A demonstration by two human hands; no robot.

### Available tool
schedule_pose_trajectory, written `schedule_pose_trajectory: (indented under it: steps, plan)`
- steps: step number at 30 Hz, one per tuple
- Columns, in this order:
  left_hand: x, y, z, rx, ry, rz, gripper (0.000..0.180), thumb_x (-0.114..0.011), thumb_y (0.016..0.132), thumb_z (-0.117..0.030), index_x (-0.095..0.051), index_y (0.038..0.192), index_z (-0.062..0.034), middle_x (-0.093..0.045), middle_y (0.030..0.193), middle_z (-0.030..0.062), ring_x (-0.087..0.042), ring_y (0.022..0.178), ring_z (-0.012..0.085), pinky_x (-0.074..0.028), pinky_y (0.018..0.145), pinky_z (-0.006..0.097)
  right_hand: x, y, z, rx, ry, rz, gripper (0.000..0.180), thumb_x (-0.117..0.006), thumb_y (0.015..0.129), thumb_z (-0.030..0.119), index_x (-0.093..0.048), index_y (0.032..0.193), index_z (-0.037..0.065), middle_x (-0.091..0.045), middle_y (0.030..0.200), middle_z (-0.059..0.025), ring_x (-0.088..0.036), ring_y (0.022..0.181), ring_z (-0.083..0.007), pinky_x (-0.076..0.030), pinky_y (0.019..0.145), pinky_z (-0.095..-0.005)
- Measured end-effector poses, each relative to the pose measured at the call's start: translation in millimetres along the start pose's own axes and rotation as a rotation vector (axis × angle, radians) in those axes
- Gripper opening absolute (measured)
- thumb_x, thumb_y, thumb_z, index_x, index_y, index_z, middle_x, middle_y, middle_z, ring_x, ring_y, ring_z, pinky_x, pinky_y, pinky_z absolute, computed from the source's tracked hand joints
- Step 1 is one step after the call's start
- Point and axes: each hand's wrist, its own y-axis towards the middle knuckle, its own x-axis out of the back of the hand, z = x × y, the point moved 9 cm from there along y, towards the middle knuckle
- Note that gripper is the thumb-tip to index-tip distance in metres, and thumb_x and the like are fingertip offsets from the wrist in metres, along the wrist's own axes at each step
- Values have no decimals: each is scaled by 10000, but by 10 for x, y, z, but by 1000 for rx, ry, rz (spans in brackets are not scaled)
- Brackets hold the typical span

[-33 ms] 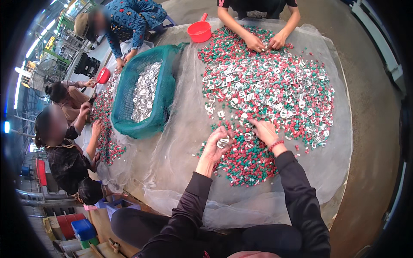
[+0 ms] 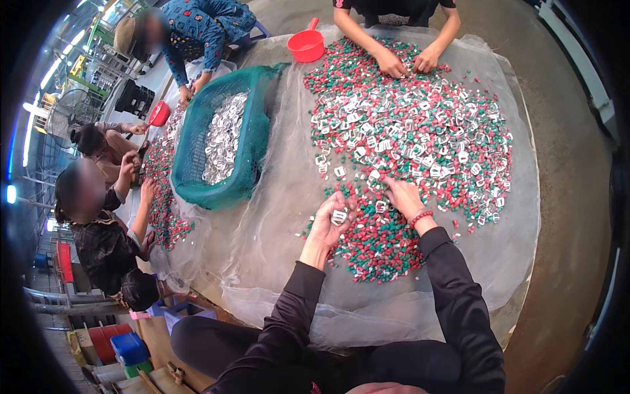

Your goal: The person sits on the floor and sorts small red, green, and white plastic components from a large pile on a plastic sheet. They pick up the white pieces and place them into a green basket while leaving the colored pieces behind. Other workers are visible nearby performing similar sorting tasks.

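Note:
My left hand (image 2: 326,222) is closed around metal strap buckles (image 2: 339,217), held over the near edge of a heap of small red and green pellets (image 2: 377,253). At the heap's far side, my right hand (image 2: 405,198) reaches in with its fingers stretched out, and a red bead bracelet circles that wrist. One loose silver buckle (image 2: 375,175) lies just beyond its fingertips and another buckle (image 2: 380,207) lies close beside its thumb side. Farther off spreads a larger pile of buckles mixed with pellets (image 2: 413,141).
A teal basket (image 2: 187,187) lined with netting holds many buckles at the left. Behind the pile stands a red dipper (image 2: 306,46). Across from me a co-worker's hands (image 2: 410,64) work in the pile. More people sit at the left around another pellet pile (image 2: 164,217).
The view has shifted very slightly. My right fingers and the far co-worker's hands have moved a little; my left hand still holds the buckles.

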Motion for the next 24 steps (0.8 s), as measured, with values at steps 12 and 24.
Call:
schedule_pose_trajectory:
  steps: [12,24]
  plan:
    - [-8,576,463,-254,1895,-28,352,-697,794,-310,-622,959,-8,-643,807,205,-638,775,363,-484,673,452,159,-866,-748,-597,1308,-157,191,-632,898,218,-575,799,64,-460,582,65,-418,477,-50,-316,393,-239]
    - [-27,625,-31,-201,1754,-177,317,-720,788,-317,-689,985,-71,-672,776,142,-659,732,268,-490,671,388,491,-915,-453,-524,1680,-176,132,-549,842,62,-457,752,92,-615,824,-79,-622,690,-147,-443,434,-218]
